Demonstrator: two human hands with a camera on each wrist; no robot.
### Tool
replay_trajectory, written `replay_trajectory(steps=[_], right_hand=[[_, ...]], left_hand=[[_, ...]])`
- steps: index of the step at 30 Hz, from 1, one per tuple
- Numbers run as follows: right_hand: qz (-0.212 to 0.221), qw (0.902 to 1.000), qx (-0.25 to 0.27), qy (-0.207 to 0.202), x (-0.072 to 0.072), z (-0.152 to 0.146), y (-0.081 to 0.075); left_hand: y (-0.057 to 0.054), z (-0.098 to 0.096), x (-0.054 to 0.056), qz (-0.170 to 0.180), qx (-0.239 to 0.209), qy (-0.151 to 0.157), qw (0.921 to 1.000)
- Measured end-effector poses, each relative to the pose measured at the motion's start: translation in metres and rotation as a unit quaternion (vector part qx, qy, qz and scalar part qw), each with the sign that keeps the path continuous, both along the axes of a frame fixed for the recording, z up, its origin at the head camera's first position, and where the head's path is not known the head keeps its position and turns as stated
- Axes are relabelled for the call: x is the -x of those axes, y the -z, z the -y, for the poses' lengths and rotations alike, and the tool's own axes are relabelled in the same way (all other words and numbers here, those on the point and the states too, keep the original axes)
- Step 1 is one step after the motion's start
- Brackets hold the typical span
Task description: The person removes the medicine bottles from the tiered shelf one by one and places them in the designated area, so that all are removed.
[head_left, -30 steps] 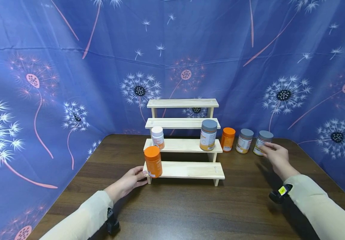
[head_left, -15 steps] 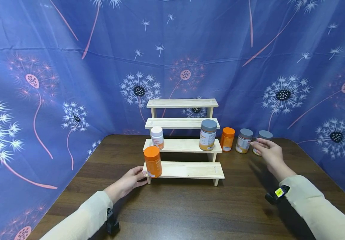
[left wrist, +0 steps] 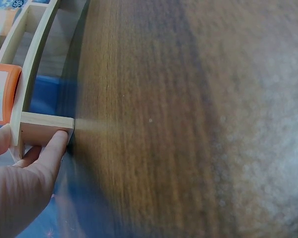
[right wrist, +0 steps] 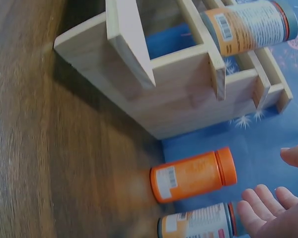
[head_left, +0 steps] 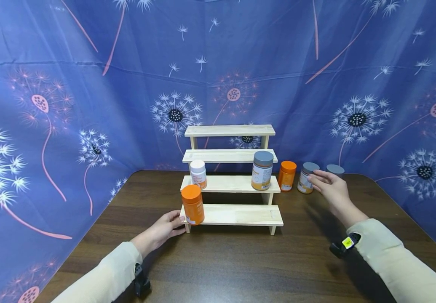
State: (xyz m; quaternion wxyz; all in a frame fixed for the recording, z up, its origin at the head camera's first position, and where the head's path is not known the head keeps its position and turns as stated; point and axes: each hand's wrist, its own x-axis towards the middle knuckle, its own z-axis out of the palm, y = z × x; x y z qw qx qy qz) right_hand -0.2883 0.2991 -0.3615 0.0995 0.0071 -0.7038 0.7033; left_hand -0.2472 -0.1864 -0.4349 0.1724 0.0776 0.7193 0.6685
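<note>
My left hand (head_left: 161, 230) holds the lower left end of the stepped wooden shelf (head_left: 236, 214). In the left wrist view its thumb lies by the board's edge and a finger presses on the leg (left wrist: 47, 130). Beside that thumb, an orange jar (head_left: 193, 206) stands on the bottom step. At the right, my right hand (head_left: 331, 191) reaches over a grey-lidded jar (head_left: 305, 182), thumb and fingers spread apart around its lid side. The right wrist view shows the fingertips (right wrist: 248, 198) close to the lid; contact is unclear. Another grey-lidded jar (head_left: 335, 169) is partly hidden behind this hand.
A white-capped bottle (head_left: 199, 173) and a large grey-lidded jar (head_left: 262, 170) stand on the second step. An orange jar (head_left: 287, 176) is on the dark wooden table (head_left: 225, 265) just right of the shelf. A blue dandelion-print cloth (head_left: 127, 105) hangs behind.
My right hand has moved left, from the rightmost grey-lidded jar to the one beside it. The left hand stays on the shelf end, and the jars stand where they were.
</note>
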Motion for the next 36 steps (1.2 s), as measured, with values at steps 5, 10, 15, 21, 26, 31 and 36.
replay_trajectory(steps=[5, 10, 15, 21, 26, 31, 36], right_hand=[[0.000, 0.9999, 0.002, -0.015, -0.002, 0.008, -0.003], [0.013, 0.9984, 0.033, -0.044, -0.004, 0.017, -0.010], [0.000, 0.9988, 0.007, -0.048, -0.006, 0.026, -0.016], [-0.009, 0.9983, -0.030, -0.048, -0.008, 0.034, -0.017], [-0.015, 0.9978, -0.031, -0.056, -0.010, 0.039, -0.019], [-0.005, 0.9975, -0.027, -0.065, -0.013, 0.045, -0.023], [-0.008, 0.9972, -0.029, -0.068, -0.012, 0.054, -0.027]], left_hand=[[0.000, -0.001, -0.001, 0.001, 0.002, -0.003, 1.0000], [-0.002, -0.001, -0.001, 0.004, 0.003, -0.006, 1.0000], [-0.002, -0.001, 0.000, 0.004, 0.003, -0.009, 0.9999], [-0.002, -0.002, -0.001, 0.000, 0.002, -0.007, 1.0000], [-0.001, -0.002, -0.001, -0.003, 0.001, 0.001, 1.0000], [-0.002, -0.001, -0.001, 0.000, 0.005, -0.001, 1.0000], [-0.002, 0.000, -0.001, 0.006, 0.009, -0.009, 0.9999]])
